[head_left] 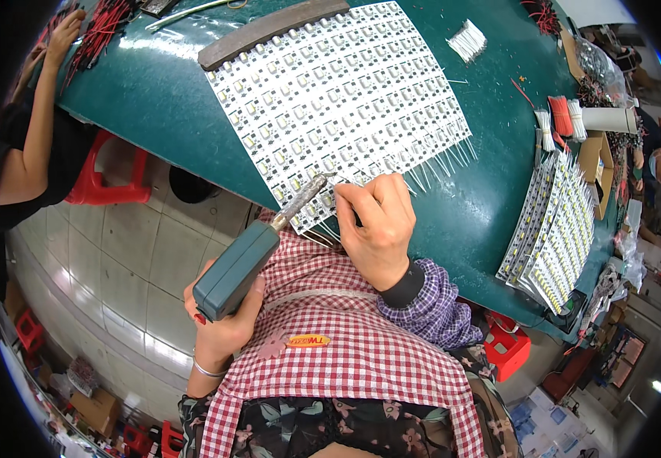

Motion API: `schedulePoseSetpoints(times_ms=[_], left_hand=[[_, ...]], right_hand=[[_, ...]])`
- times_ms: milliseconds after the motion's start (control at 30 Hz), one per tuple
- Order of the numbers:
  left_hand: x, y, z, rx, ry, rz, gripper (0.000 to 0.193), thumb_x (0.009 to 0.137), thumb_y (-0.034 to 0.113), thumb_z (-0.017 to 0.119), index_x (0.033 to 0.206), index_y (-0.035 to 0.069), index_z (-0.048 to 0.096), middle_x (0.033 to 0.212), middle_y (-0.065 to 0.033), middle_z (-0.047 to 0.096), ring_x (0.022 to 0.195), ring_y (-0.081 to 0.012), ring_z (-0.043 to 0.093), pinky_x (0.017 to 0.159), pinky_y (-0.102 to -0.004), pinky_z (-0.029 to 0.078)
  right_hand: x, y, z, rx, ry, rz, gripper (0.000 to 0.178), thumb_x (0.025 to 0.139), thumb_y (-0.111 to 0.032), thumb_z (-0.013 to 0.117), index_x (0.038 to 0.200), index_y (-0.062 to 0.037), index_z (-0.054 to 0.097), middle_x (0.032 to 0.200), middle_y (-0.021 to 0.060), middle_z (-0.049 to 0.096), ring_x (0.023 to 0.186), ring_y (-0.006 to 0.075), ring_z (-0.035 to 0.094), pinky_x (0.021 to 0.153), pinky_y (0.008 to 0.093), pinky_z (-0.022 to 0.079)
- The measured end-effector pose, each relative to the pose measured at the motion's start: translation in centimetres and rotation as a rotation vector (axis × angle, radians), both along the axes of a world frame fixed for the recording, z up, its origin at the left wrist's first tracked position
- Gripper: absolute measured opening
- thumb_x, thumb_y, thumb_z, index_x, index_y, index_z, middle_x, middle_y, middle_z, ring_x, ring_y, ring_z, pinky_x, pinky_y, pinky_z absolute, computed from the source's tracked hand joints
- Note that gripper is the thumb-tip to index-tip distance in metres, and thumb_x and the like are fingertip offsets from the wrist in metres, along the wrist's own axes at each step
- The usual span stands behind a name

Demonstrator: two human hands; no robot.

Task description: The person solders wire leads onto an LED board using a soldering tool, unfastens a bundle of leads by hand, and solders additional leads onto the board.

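My left hand (227, 328) is closed round the dark green handle of a soldering gun (237, 269). Its metal barrel slants up and right, and the tip rests at the near edge of a white LED circuit board sheet (330, 99). Just right of the tip, my right hand (380, 221) pinches a thin white wire, mostly hidden by the fingers. Rows of small yellowish LEDs cover the sheet. Several white wires (443, 162) stick out from its near edge, on both sides of my right hand.
A dark bar (269, 34) lies on the sheet's far edge. White wire pieces (468, 40) lie on the green table (155, 99). Stacked LED boards (552, 229) stand at the right, by wire bundles (559, 118). Another person's arm (38, 145) and a red stool (113, 172) are left.
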State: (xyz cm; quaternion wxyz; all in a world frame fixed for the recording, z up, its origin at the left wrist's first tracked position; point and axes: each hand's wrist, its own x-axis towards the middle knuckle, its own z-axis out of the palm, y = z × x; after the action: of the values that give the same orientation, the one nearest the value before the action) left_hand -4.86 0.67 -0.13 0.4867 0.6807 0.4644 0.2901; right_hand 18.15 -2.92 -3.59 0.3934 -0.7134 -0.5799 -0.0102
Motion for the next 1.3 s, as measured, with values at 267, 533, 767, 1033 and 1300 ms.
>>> schedulePoseSetpoints(times_ms=[267, 533, 767, 1033, 1300], left_hand=[[0.2, 0.2, 0.5, -0.084, 0.028, -0.013, 0.016, 0.078, -0.001, 0.076, 0.091, -0.005, 0.069, 0.081, -0.0095, 0.067, 0.066, -0.0157, 0.064, 0.06, -0.0261, 0.049], [-0.5, -0.2, 0.1, -0.026, 0.098, -0.022, 0.016, 0.079, 0.002, 0.076, 0.093, -0.004, 0.07, 0.084, -0.0105, 0.07, 0.068, -0.0164, 0.067, 0.062, -0.0279, 0.052], [-0.7, -0.5, 0.2, -0.101, 0.043, 0.046, 0.018, 0.079, 0.003, 0.077, 0.095, -0.003, 0.071, 0.085, -0.0114, 0.072, 0.068, -0.0192, 0.069, 0.063, -0.0291, 0.054], [-0.8, -0.6, -0.2, 0.021, 0.046, 0.059, 0.017, 0.077, 0.003, 0.078, 0.092, -0.003, 0.072, 0.082, -0.0113, 0.071, 0.066, -0.0208, 0.069, 0.061, -0.0298, 0.054], [-1.8, -1.1, -0.9, 0.203, 0.141, 0.008, 0.016, 0.075, 0.003, 0.079, 0.09, -0.001, 0.073, 0.084, -0.0107, 0.073, 0.067, -0.0203, 0.07, 0.061, -0.0298, 0.052]], right_hand=[[-0.1, 0.2, 0.0, 0.003, -0.029, -0.003, 0.02, 0.072, 0.006, 0.073, 0.087, -0.0043, 0.065, 0.076, 0.0065, 0.044, 0.071, 0.0248, 0.048, 0.064, 0.0374, 0.039], [-0.2, 0.4, -0.2, 0.001, -0.055, -0.005, 0.017, 0.072, 0.006, 0.072, 0.082, -0.0037, 0.063, 0.075, 0.007, 0.042, 0.07, 0.025, 0.047, 0.062, 0.0379, 0.037], [-0.3, 0.5, -0.1, -0.004, -0.06, -0.008, 0.016, 0.072, 0.006, 0.071, 0.078, -0.0041, 0.06, 0.075, 0.0072, 0.041, 0.07, 0.025, 0.046, 0.061, 0.0379, 0.036], [-0.3, 0.5, 0.3, -0.015, -0.052, -0.016, 0.016, 0.073, 0.006, 0.072, 0.083, -0.0041, 0.064, 0.077, 0.007, 0.046, 0.074, 0.0253, 0.049, 0.065, 0.0378, 0.039], [-0.2, 0.2, 0.0, 0.022, -0.005, 0.021, 0.021, 0.073, 0.004, 0.075, 0.09, -0.0045, 0.068, 0.079, 0.0052, 0.052, 0.078, 0.0249, 0.052, 0.069, 0.0377, 0.04]])
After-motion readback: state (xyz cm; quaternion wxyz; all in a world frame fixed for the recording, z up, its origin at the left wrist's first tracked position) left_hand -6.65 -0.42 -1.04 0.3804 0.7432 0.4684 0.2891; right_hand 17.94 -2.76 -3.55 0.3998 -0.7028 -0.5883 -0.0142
